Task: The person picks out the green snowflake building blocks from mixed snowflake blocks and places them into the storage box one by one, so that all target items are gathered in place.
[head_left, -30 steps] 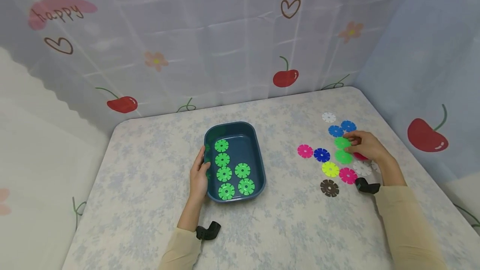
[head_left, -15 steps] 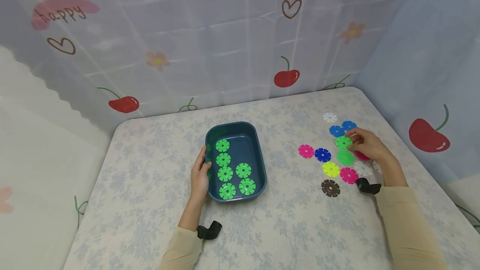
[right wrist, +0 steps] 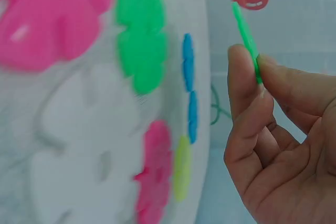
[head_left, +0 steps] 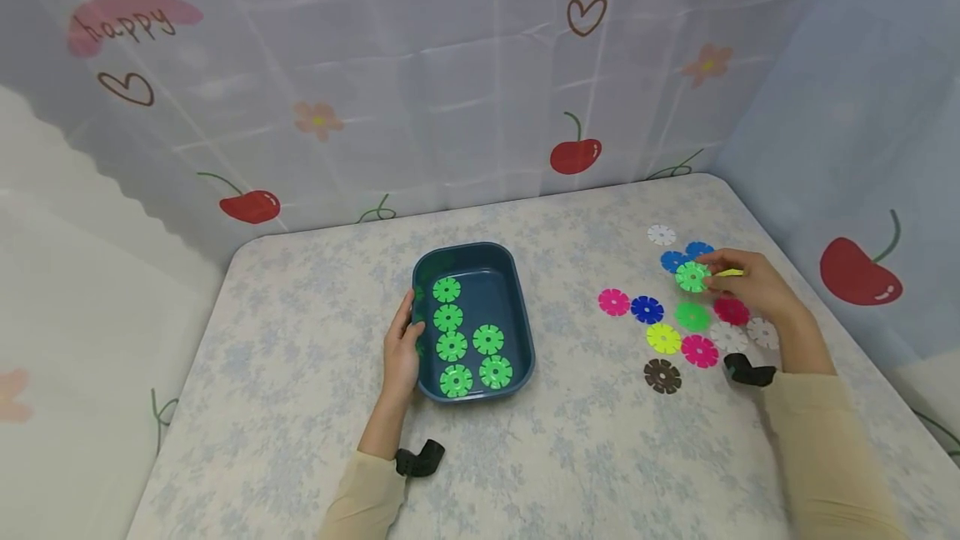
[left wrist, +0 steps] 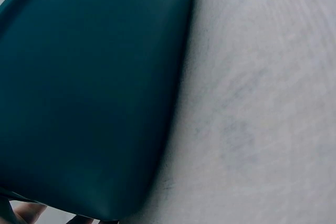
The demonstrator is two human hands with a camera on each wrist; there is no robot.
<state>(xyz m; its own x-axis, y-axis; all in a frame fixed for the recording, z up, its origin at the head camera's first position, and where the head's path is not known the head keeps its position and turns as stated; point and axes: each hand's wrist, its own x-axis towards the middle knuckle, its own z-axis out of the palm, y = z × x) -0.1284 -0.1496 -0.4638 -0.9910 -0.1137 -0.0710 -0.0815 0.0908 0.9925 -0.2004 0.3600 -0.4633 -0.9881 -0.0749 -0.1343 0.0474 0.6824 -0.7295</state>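
Observation:
My right hand (head_left: 753, 282) pinches a green notched plastic disc (head_left: 692, 277) between thumb and fingertips. The right wrist view shows this green disc (right wrist: 248, 45) edge-on, raised off the table. Another green disc (head_left: 692, 317) lies below the hand among loose discs of several colours. At the left wall of a dark blue tray (head_left: 522, 307), my left hand (head_left: 401, 357) grips the rim, thumb at the edge and fingers along the outside. Several green discs (head_left: 452, 346) lie flat inside, mostly along the left side. The tray's outer wall (left wrist: 94, 93) fills much of the left wrist view.
Around the right hand lie blue discs (head_left: 673, 262), a dark blue disc (head_left: 647, 309), pink (head_left: 614, 302), yellow (head_left: 663, 338), white (head_left: 662, 235) and brown discs (head_left: 662, 376). A patterned cloth covers the table (head_left: 570, 448). Printed curtains (head_left: 450, 107) stand behind it.
My right hand has lifted the upper green disc off the table, uncovering a yellow disc and a dark pink one. The left hand and tray stay in place.

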